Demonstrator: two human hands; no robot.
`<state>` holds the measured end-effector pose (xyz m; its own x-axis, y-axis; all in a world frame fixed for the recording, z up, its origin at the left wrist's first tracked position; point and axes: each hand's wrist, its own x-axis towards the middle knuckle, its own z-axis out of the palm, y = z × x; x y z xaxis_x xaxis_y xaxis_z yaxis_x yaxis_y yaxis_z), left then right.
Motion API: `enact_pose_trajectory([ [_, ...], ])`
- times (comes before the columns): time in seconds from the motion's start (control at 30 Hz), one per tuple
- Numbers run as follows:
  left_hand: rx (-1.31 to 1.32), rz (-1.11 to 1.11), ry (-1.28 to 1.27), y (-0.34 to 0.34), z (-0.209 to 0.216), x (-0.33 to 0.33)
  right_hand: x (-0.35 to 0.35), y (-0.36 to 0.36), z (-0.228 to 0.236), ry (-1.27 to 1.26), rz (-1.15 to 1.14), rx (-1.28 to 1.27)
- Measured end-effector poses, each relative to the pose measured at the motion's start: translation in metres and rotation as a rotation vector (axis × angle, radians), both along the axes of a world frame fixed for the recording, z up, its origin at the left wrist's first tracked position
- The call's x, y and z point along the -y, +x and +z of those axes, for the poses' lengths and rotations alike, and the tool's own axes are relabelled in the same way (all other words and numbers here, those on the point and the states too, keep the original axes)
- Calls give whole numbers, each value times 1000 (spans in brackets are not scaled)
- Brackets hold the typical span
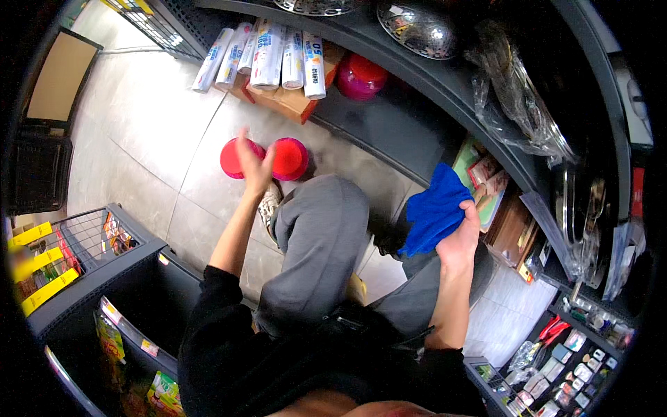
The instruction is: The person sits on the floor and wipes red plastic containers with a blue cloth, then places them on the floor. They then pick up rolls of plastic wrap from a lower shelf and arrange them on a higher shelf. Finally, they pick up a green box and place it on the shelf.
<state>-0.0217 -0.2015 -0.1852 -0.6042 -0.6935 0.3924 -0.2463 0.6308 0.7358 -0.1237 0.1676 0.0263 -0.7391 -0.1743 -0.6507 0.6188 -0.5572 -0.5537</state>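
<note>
Two round containers with red tops stand side by side on the floor in front of me, a left one (229, 160) and a right one (291, 158). My left hand (257, 167) is over the left one, thumb and fingers apart, with nothing held; whether it touches the top cannot be told. Off to the right, my right hand (460, 240) grips a bunched blue cloth (434, 212) that hangs above my right knee. A third red and magenta container (361, 75) sits on the dark bottom shelf (389, 135).
White rolls (268, 59) lie on a cardboard box (281, 103) at the shelf's left end. Above hangs a shelf edge (417, 83) with metal strainers (417, 31) and plastic-wrapped utensils (517, 97). Store racks (139, 292) stand close at left; small goods (570, 368) fill the lower right.
</note>
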Motion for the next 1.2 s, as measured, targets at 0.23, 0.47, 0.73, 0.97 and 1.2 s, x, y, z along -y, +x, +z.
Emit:
enact_pose_trajectory([
  [0.23,210,-479,-260,-208,66,-73,-12,7,17,-18,-41,2],
  [0.47,729,-398,-442,-318,3,-71,-43,2,25,-29,-153,-39],
  [0.73,998,-387,-481,-271,37,-86,-43,-3,23,-108,-111,-61],
  [0.97,741,-786,-572,-166,145,-128,-30,-11,26,-132,-153,-77],
  [1.2,290,-951,-659,-62,309,-183,-28,-21,29,-287,-290,-200],
])
